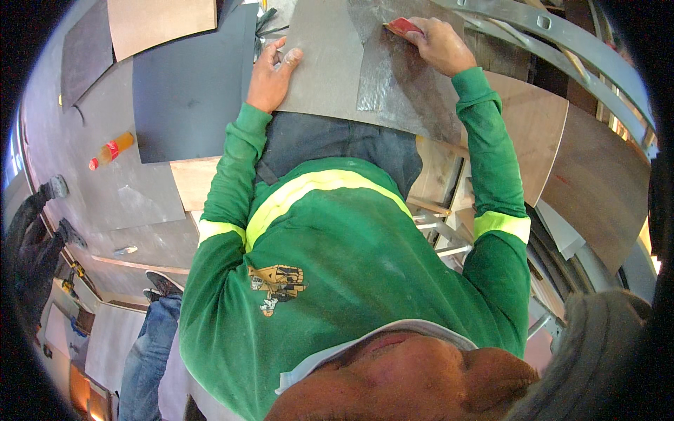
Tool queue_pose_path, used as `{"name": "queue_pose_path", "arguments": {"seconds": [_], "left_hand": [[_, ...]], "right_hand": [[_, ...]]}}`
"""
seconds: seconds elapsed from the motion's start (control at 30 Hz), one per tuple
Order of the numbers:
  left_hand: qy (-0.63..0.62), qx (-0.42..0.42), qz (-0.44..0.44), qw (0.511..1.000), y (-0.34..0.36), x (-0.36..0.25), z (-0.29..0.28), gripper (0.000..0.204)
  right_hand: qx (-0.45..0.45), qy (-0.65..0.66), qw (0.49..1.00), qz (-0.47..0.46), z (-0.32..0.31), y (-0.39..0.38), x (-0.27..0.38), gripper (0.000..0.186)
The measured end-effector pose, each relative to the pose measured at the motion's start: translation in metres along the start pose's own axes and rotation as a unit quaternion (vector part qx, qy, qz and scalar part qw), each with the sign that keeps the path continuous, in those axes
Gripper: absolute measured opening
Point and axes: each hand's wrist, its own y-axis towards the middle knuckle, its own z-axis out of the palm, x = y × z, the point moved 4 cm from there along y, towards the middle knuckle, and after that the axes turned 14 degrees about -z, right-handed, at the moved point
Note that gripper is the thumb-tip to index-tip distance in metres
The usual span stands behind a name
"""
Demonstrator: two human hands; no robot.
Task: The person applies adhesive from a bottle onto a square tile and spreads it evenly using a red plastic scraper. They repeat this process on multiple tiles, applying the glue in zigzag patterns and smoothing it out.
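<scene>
A grey-brown sheet (316, 63) lies across the front of my thighs, with a glossy wet-looking smear (375, 88) over its right half. My right hand (444, 46) is closed around a red spreader (405, 28), whose edge is against the sheet near its far side. At the left edge of that sheet rests my left hand (272, 76), its thumb and fingers apart and nothing seen in it. I cannot make out whether any fingers go under the edge.
A dark sheet (193, 105) and a pale wood sheet (161, 27) lie to the left, near an orange drink bottle (112, 150). Curved-looking metal rails (554, 28) run along the far right. Other people's legs (151, 351) show at lower left. Brown boards (597, 182) lie right.
</scene>
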Motion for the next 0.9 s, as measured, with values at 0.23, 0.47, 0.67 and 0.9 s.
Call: {"name": "queue_pose_path", "arguments": {"seconds": [0.23,0.47,0.67,0.9], "left_hand": [[-0.051,0.018,-0.015,0.998,0.0,-0.001,0.003,0.068],[-0.042,0.02,-0.026,0.999,-0.004,-0.013,0.001,0.067],[-0.022,0.018,-0.018,0.999,0.004,0.003,0.001,0.072],[-0.028,0.033,-0.067,0.997,-0.002,-0.013,-0.001,0.072]], "right_hand": [[0.009,-0.024,0.998,-0.056,0.004,-0.015,0.035,0.028],[0.012,-0.001,0.998,-0.067,0.017,-0.055,0.083,0.026],[0.014,-0.007,0.995,-0.094,0.026,-0.088,0.126,0.032],[0.028,-0.03,0.997,-0.061,0.023,-0.106,0.162,0.038]]}}
